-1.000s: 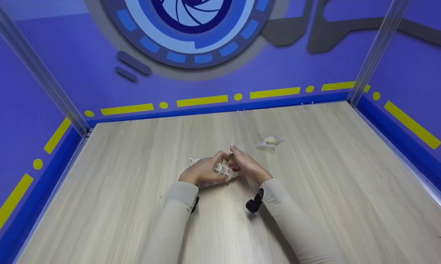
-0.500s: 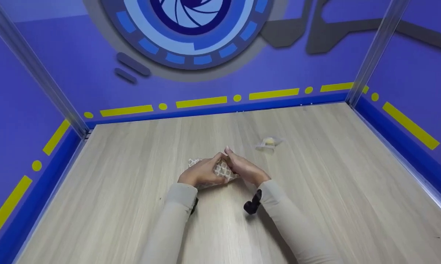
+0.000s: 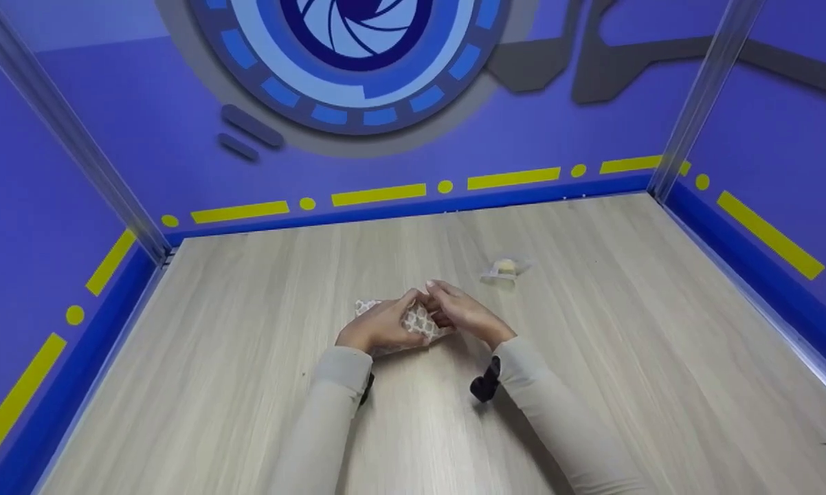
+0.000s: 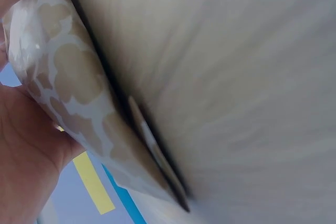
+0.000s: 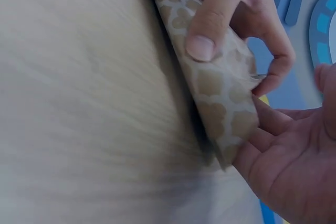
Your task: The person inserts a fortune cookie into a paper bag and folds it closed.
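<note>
A flat paper packet (image 3: 420, 320) with a tan-and-white giraffe print lies tilted just over the table between both hands. My left hand (image 3: 382, 326) grips it from the left, thumb on the near face and fingers over the far side. In the right wrist view the left index finger bends down at the upper edge of the patterned paper (image 5: 212, 90). My right hand (image 3: 469, 313) is at the packet's right end, its fingers touching the edge and partly hidden behind it, with the thumb raised away from the paper. From the left wrist, a thin flap (image 4: 157, 153) shows along the lower edge.
A small clear plastic wrapper (image 3: 504, 271) with something pale yellow in it lies beyond the right hand. The wood-grain table (image 3: 248, 330) ends at blue walls (image 3: 385, 165) behind and at both sides. A black wrist camera (image 3: 485, 381) hangs under the right cuff.
The right hand closes in on the packet's end, its thumb tip meeting the left hand, then shifts slightly back to the right. The left hand keeps its grip almost in place.
</note>
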Action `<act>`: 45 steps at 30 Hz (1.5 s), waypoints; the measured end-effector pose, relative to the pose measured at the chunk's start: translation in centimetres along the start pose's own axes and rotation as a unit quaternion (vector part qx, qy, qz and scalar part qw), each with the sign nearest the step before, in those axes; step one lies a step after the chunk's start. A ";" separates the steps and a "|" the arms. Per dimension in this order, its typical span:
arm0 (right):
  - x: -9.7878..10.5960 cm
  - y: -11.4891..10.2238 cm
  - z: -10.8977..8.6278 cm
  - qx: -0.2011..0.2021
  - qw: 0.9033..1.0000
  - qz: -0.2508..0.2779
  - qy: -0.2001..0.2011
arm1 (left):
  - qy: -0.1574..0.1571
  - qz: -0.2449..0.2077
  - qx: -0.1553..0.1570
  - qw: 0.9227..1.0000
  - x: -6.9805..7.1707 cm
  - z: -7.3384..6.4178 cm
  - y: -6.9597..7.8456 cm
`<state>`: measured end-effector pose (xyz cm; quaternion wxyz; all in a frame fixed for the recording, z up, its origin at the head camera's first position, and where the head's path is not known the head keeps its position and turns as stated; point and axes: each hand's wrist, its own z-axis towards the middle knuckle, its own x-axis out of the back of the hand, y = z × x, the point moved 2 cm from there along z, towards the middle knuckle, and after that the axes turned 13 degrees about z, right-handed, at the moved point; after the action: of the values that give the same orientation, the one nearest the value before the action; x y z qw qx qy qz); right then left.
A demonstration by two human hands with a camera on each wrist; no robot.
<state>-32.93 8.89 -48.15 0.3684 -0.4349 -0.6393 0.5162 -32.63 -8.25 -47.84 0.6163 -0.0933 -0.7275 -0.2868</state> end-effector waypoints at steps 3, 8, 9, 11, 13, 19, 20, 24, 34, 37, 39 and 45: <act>0.4 -0.9 -0.4 0.016 1.000 -0.021 0.009 | -0.001 -0.008 0.002 1.000 0.1 -0.1 -0.1; 1.8 -1.5 -0.9 0.054 0.997 -0.048 -0.002 | 0.001 -0.008 0.003 1.000 0.2 -0.1 -0.1; 2.1 -1.5 -0.9 0.060 0.997 -0.055 0.000 | 0.001 -0.007 0.004 1.000 0.2 -0.1 -0.1; 2.9 -1.3 -0.7 0.077 0.994 -0.080 0.015 | 0.003 -0.006 0.003 1.000 0.2 -0.1 0.0; 3.5 -1.4 -0.7 0.098 0.989 -0.109 0.031 | 0.004 -0.004 0.002 1.000 0.2 -0.1 0.0; 5.5 -2.0 -0.9 0.172 0.966 -0.179 0.072 | -0.001 -0.001 -0.009 1.000 0.4 0.0 0.0; 5.8 -2.0 -1.0 0.177 0.964 -0.182 0.078 | -0.002 -0.001 -0.010 1.000 0.4 0.0 0.0; 7.3 -1.9 -1.1 0.206 0.952 -0.204 0.101 | -0.004 0.000 -0.010 1.000 0.3 0.0 0.0; 11.0 -1.1 -1.7 0.173 0.950 -0.206 0.158 | -0.006 -0.005 0.001 1.000 0.1 -0.1 -0.1; 11.8 -0.9 -1.8 0.161 0.952 -0.197 0.170 | -0.005 -0.008 0.003 1.000 0.1 -0.1 -0.1; 12.2 -0.7 -1.9 0.154 0.953 -0.192 0.174 | -0.005 -0.009 0.002 1.000 0.1 -0.1 -0.2; 13.1 0.0 -1.9 0.120 0.960 -0.186 0.170 | -0.004 -0.009 0.001 1.000 0.0 -0.2 -0.2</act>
<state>-35.77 21.83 -47.45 0.6103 -0.3423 -0.5700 0.4306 -32.55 -8.49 -47.83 0.6108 -0.0874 -0.7313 -0.2906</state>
